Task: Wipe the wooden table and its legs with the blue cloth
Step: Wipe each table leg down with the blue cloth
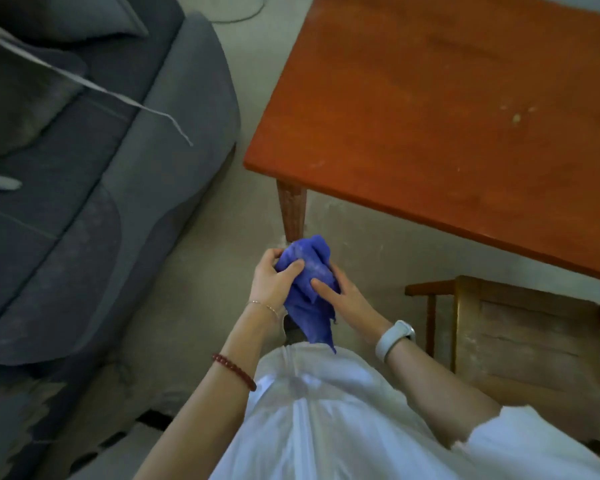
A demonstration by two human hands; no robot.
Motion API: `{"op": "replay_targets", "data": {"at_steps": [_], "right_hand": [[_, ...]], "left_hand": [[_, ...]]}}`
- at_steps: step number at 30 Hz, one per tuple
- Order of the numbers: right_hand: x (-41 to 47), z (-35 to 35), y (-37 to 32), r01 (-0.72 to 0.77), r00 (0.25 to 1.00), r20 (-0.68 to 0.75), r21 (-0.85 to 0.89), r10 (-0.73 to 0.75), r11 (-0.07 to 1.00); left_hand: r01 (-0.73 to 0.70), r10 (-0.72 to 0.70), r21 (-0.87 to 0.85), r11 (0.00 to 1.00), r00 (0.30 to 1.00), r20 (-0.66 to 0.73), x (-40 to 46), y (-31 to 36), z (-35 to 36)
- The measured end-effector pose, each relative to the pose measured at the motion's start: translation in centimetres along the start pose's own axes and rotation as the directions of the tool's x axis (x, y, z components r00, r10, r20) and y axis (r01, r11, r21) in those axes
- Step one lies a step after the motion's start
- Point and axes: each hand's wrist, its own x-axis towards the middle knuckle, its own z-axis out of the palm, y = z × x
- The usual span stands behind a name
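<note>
A crumpled blue cloth (309,282) hangs between both hands in front of my body, its tail drooping toward my white clothing. My left hand (274,278) grips its upper left side with thumb and fingers curled round it. My right hand (340,292) holds the right side, fingers wrapped behind and thumb on the front. The reddish wooden table (447,109) fills the upper right. Its near corner leg (291,211) stands just above the cloth, apart from it. Pale specks mark the tabletop at the right.
A grey sofa (84,185) with cushions runs along the left. A strip of light floor (243,202) separates it from the table. A wooden chair (520,327) stands at the right, partly under the table edge.
</note>
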Motion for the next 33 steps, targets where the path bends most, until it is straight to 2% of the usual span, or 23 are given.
{"op": "replay_targets", "data": {"at_steps": [5,7,9,12,13,15,17,20,23,25,27,28,30,31,32,33], "right_hand": [[3.7,0.1,-0.8,-0.172,0.983,-0.064,0.003,0.172,0.985],[4.2,0.3,-0.3,-0.233,0.960,-0.140,0.089,0.244,0.968],[4.6,1.1,-0.1,-0.221,0.923,-0.261,0.246,0.284,0.944],[5.2,3.3,-0.1,-0.105,0.859,-0.411,0.442,0.305,0.891],[5.5,4.5,0.1,-0.055,0.838,-0.430,0.544,0.334,0.837],[6.2,7.1,0.0,0.032,0.835,-0.376,0.762,0.402,0.647],[7.3,9.8,0.7,0.073,0.832,-0.312,0.881,0.458,0.468],[9.2,12.4,2.2,0.168,0.816,-0.333,0.919,0.473,0.357],[10.7,13.1,3.8,0.266,0.821,-0.387,0.910,0.420,0.318],[12.0,12.9,5.0,0.341,0.813,-0.441,0.889,0.379,0.305],[13.9,12.1,6.7,0.403,0.776,-0.519,0.845,0.359,0.351],[15.2,11.7,8.0,0.415,0.741,-0.562,0.814,0.368,0.408],[18.0,11.1,10.7,0.439,0.611,-0.678,0.719,0.408,0.539],[19.4,10.7,12.0,0.447,0.502,-0.767,0.625,0.400,0.640],[20.5,10.4,12.6,0.447,0.386,-0.857,0.497,0.340,0.744],[21.9,10.0,12.9,0.445,0.285,-0.935,0.324,0.210,0.835]], "left_hand": [[0.054,-0.067,0.115,0.992,0.991,0.113,5.9,1.7,-2.3],[0.039,-0.074,0.176,0.984,0.978,0.194,7.7,1.8,-2.8],[-0.003,-0.064,0.233,0.973,0.957,0.282,9.5,2.2,-2.9],[-0.084,-0.052,0.306,0.948,0.910,0.412,12.2,2.6,-3.4],[-0.112,-0.053,0.326,0.939,0.887,0.459,13.2,2.7,-3.6],[-0.132,-0.079,0.350,0.927,0.845,0.528,15.1,2.8,-4.3],[-0.208,-0.065,0.367,0.907,0.790,0.609,16.7,2.7,-5.0],[-0.481,0.069,0.328,0.813,0.639,0.766,17.9,2.3,-5.9],[-0.729,0.081,0.263,0.632,0.400,0.913,18.3,0.6,-6.3],[-0.787,0.014,0.202,0.582,0.257,0.966,19.0,-1.3,-6.1],[-0.774,-0.053,0.156,0.613,0.157,0.986,20.4,-3.5,-5.4],[-0.751,-0.075,0.150,0.643,0.134,0.988,21.7,-4.6,-5.1],[-0.670,-0.138,0.222,0.708,0.177,0.975,24.5,-5.9,-4.9],[-0.657,-0.099,0.243,0.713,0.249,0.963,26.4,-6.5,-5.0],[-0.664,-0.002,0.249,0.705,0.349,0.937,28.2,-7.0,-5.3],[-0.671,0.120,0.261,0.694,0.465,0.877,30.2,-7.5,-5.4]]}}
